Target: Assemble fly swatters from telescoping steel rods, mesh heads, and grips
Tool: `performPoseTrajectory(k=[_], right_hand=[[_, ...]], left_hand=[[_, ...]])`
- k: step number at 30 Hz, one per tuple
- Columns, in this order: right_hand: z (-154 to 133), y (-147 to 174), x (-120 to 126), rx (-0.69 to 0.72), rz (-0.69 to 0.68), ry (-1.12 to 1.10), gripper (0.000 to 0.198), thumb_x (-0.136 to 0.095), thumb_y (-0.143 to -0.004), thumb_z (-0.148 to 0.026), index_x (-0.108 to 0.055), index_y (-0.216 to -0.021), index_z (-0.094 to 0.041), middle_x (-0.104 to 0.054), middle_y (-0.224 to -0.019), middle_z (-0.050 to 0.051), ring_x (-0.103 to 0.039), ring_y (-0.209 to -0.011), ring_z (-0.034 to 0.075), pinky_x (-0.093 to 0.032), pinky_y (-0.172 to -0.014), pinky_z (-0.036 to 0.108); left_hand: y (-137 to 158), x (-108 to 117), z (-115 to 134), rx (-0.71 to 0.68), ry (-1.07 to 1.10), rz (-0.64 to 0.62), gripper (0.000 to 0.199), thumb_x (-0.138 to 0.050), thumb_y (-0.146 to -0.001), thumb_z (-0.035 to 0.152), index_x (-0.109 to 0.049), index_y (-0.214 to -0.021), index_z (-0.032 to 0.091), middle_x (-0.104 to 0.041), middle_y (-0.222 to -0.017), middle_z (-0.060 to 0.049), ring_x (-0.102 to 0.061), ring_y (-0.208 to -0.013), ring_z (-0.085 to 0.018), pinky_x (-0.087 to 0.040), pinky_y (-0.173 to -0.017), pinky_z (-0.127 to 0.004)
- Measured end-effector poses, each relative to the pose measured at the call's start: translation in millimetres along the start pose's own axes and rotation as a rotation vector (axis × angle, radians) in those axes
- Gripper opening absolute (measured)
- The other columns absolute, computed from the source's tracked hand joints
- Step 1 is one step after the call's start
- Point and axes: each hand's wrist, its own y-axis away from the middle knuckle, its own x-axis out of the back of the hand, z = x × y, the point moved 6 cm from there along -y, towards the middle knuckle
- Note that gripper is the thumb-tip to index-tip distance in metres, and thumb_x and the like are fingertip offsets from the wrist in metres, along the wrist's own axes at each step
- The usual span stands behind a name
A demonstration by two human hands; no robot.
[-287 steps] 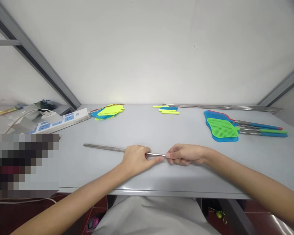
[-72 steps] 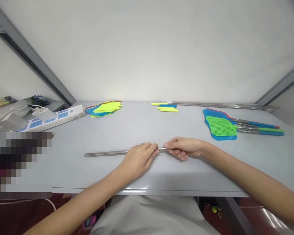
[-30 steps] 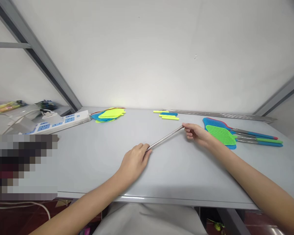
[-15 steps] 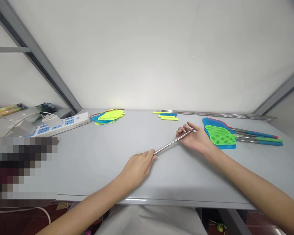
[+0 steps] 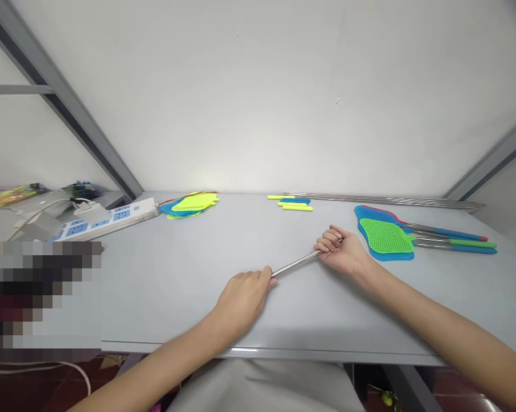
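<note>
A thin metal rod (image 5: 295, 264) slants between my two hands above the table. My left hand (image 5: 245, 294) is closed around its lower, nearer end. At the other end, the fingers of my right hand (image 5: 338, 249) curl round the rod, palm turned up, and the tip shows by the thumb. Just right of that hand lie fly swatters with a green mesh head (image 5: 387, 236) on top of blue ones, their metal shafts ending in blue, green and red-tipped grips (image 5: 472, 244).
Yellow and blue grip sleeves (image 5: 295, 202) lie by the wall, left of a bundle of long metal rods (image 5: 387, 200). Loose yellow and blue swatter heads (image 5: 193, 203) are at the back left. A white power strip (image 5: 142, 212) with plugs sits beside them on the grey table (image 5: 176, 297).
The fingers of my right hand have closed around the rod's far end, where they were loosely open before. That end is slightly lower. My left hand has barely moved.
</note>
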Motion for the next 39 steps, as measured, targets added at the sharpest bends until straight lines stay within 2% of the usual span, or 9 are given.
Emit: performPoseTrajectory(k=[6,16,21,23,26,30,33,36,39], right_hand=[[1,0,3,0.005,0.028,-0.003,0.03,-0.035,-0.074,-0.015,-0.015,-0.052,-0.018,-0.013,-0.039,-0.006,-0.012,-0.035,0.009,-0.019,-0.035,0.022],[-5,5,-9,0.084,-0.071,0.193,0.033,-0.03,-0.076,-0.014,-0.009,-0.051,-0.017,-0.013,-0.037,-0.004,-0.014,-0.034,0.009,-0.022,-0.036,0.022],[-11,8,-16,0.132,-0.092,0.226,0.036,-0.031,-0.078,-0.019,-0.008,-0.05,-0.017,-0.011,-0.038,-0.005,-0.012,-0.034,0.009,-0.02,-0.034,0.022],[-13,10,-19,0.134,-0.095,0.206,0.037,-0.032,-0.078,-0.021,-0.009,-0.05,-0.017,-0.009,-0.038,-0.005,-0.009,-0.035,0.009,-0.018,-0.034,0.022],[-16,15,-27,0.12,-0.156,0.193,0.039,-0.036,-0.078,-0.023,-0.01,-0.049,-0.018,-0.005,-0.039,-0.005,-0.006,-0.036,0.009,-0.015,-0.033,0.022],[-12,19,-35,0.04,-0.248,0.259,0.041,-0.039,-0.078,-0.024,-0.011,-0.049,-0.018,-0.004,-0.04,-0.006,-0.005,-0.036,0.008,-0.013,-0.033,0.021],[-9,16,-32,0.006,-0.251,0.268,0.041,-0.037,-0.079,-0.023,-0.01,-0.049,-0.018,-0.004,-0.04,-0.006,-0.006,-0.036,0.008,-0.013,-0.033,0.021],[-6,14,-30,0.014,-0.265,0.245,0.041,-0.036,-0.08,-0.025,-0.01,-0.049,-0.018,-0.004,-0.04,-0.006,-0.006,-0.035,0.008,-0.013,-0.032,0.021],[-1,15,-30,0.032,-0.282,0.246,0.042,-0.036,-0.08,-0.027,-0.01,-0.049,-0.018,-0.004,-0.039,-0.006,-0.006,-0.035,0.008,-0.013,-0.032,0.021]], left_hand=[[3,2,-2,0.06,0.02,-0.01,0.031,-0.013,-0.086,0.032,-0.04,-0.077,0.02,-0.055,-0.059,0.001,-0.05,-0.052,-0.014,-0.026,-0.045,-0.024],[5,1,-7,0.249,0.071,0.028,0.038,-0.016,-0.084,0.04,-0.043,-0.069,0.018,-0.056,-0.065,-0.003,-0.052,-0.058,-0.016,-0.029,-0.047,-0.025],[6,2,-7,0.227,0.181,0.034,0.039,-0.015,-0.084,0.041,-0.04,-0.065,0.019,-0.052,-0.059,-0.001,-0.048,-0.053,-0.014,-0.027,-0.047,-0.024],[8,1,-4,0.211,0.302,0.034,0.04,-0.015,-0.083,0.043,-0.036,-0.06,0.019,-0.046,-0.055,0.002,-0.042,-0.049,-0.012,-0.025,-0.047,-0.024],[14,-6,6,0.209,0.631,-0.039,0.043,-0.018,-0.081,0.049,-0.028,-0.053,0.018,-0.032,-0.047,0.004,-0.031,-0.043,-0.008,-0.022,-0.044,-0.022],[23,-23,30,0.196,1.168,-0.333,0.046,-0.019,-0.076,0.057,-0.024,-0.052,0.018,-0.022,-0.042,0.007,-0.021,-0.037,-0.006,-0.017,-0.037,-0.02],[29,-30,38,0.248,1.448,-0.493,0.045,-0.023,-0.073,0.06,-0.023,-0.055,0.019,-0.019,-0.042,0.008,-0.014,-0.034,-0.004,-0.011,-0.033,-0.019],[31,-31,38,0.285,1.585,-0.574,0.045,-0.027,-0.071,0.062,-0.023,-0.056,0.019,-0.019,-0.046,0.008,-0.008,-0.036,-0.003,-0.006,-0.033,-0.018],[31,-30,36,0.314,1.603,-0.602,0.046,-0.027,-0.07,0.063,-0.025,-0.057,0.019,-0.019,-0.046,0.009,-0.009,-0.035,-0.003,-0.004,-0.033,-0.018]])
